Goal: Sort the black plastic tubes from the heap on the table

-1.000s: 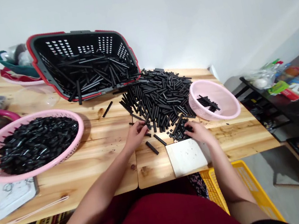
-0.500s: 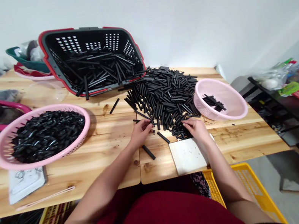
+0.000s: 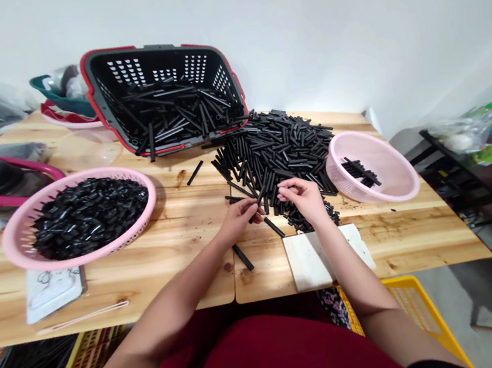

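One black tube (image 3: 262,194) is being held above the table (image 3: 176,221), just in front of the loose pile (image 3: 289,144) of similar tubes. The left hand (image 3: 242,215) is pinching it; its fingers are gripping the lower part, and the tube is leaning up to the right. The right hand (image 3: 303,196) is hovering just beside, with thumb and fingers almost meeting; whether they are holding something, I cannot tell. Near its wrist, small black pieces (image 3: 299,223) are lying in a heap, and a white board (image 3: 304,256) is reaching to the near edge, with the right forearm covering part of it. The pile is filling the space between the hands and the far edge. A pink bowl (image 3: 409,174) is standing near the right edge, containing a few tubes. At the far edge, a black-and-red basket (image 3: 100,111) is leaning toward the person, also carrying tubes. To the left, a pink oval basket (image 3: 13,244) is holding many short pieces, and a white packet (image 3: 54,297) is lying before it, toward the near edge.
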Tool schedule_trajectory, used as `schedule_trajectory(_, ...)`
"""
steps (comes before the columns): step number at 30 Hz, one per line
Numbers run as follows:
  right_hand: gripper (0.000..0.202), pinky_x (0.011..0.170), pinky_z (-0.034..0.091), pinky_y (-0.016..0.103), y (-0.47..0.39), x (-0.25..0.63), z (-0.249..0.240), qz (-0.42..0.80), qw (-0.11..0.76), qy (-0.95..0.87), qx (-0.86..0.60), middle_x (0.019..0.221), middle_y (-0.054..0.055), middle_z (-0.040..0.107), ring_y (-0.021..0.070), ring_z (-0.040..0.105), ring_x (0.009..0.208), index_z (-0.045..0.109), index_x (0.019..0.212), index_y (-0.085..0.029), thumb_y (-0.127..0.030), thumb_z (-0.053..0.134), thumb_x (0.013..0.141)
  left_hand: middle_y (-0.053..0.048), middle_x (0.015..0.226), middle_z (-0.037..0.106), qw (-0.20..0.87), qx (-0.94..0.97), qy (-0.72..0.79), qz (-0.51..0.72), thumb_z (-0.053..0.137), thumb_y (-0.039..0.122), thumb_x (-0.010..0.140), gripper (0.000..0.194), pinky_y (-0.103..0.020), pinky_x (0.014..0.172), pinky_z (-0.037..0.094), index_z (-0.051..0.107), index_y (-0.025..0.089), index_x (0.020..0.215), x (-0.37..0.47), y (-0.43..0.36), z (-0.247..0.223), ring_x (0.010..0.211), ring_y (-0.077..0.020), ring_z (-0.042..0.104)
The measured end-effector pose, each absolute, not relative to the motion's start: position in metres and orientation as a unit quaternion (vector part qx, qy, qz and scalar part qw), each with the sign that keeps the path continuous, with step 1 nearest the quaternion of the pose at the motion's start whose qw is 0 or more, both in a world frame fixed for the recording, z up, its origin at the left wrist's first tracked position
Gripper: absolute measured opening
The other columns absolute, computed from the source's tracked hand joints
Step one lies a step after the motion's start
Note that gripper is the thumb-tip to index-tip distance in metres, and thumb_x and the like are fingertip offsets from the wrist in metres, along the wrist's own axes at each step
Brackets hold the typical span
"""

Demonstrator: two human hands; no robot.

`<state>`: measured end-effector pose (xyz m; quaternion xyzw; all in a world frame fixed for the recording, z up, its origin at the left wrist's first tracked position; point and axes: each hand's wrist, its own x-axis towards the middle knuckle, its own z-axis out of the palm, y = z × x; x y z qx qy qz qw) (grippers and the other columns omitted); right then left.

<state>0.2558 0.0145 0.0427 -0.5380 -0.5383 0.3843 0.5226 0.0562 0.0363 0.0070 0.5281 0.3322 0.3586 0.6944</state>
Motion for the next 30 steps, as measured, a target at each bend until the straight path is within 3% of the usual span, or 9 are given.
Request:
schedule_trajectory(5,0.041,0.061,0.054,0.021,0.022,0.245,0.034,0.419,0.546,-0.496,-0.529,0.070,0.002,0.061,0.0093,0.059,0.061,0.066,0.091,-0.012,-0.044,0.076,0.069,-0.007,0.085,0.062,0.704,0.529,0.311,0.358,0.061,0.051,0.077,0.051,-0.020,0.065,0.049,0.058,0.007,0.102,0.055,0.037,0.007,0.065,-0.0058,0.058)
schedule_trajectory(12,0.035,0.077,0.055,0.023,0.019,0.240,0.027,0.466,0.568,-0.481,-0.478,0.086,0.004,0.062,0.0088,0.060,0.073,0.060,0.085,-0.013,-0.039,0.076,0.069,0.002,0.067,0.047,0.671,0.556,0.326,0.366,0.053,0.049,0.083,0.045,-0.012,0.054,0.029,0.056,0.011,0.106,0.057,0.033,0.010,0.056,0.0005,0.037)
schedule_trajectory(18,0.033,0.084,0.054,0.024,0.014,0.241,0.031,0.445,0.590,-0.509,-0.442,0.094,0.004,0.060,0.0098,0.060,0.082,0.057,0.097,-0.017,-0.037,0.071,0.076,0.003,0.064,0.046,0.617,0.601,0.342,0.376,0.047,0.053,0.087,0.045,-0.011,0.057,0.032,0.053,0.011,0.101,0.056,0.031,0.013,0.059,-0.0001,0.038)
schedule_trajectory(26,0.036,0.076,0.055,0.021,0.013,0.244,0.027,0.393,0.595,-0.536,-0.452,0.099,0.006,0.059,0.0102,0.059,0.085,0.058,0.109,-0.019,-0.032,0.069,0.077,0.000,0.071,0.054,0.641,0.614,0.299,0.350,0.041,0.055,0.089,0.045,-0.015,0.061,0.042,0.044,0.012,0.105,0.060,0.029,0.007,0.059,-0.0023,0.049)
schedule_trajectory(30,0.038,0.073,0.054,0.019,0.012,0.244,0.027,0.368,0.575,-0.550,-0.481,0.106,0.008,0.060,0.0079,0.058,0.080,0.060,0.112,-0.018,-0.032,0.067,0.077,-0.003,0.083,0.056,0.613,0.647,0.297,0.342,0.043,0.050,0.090,0.040,-0.015,0.068,0.044,0.048,0.012,0.100,0.059,0.028,0.006,0.069,-0.0022,0.051)
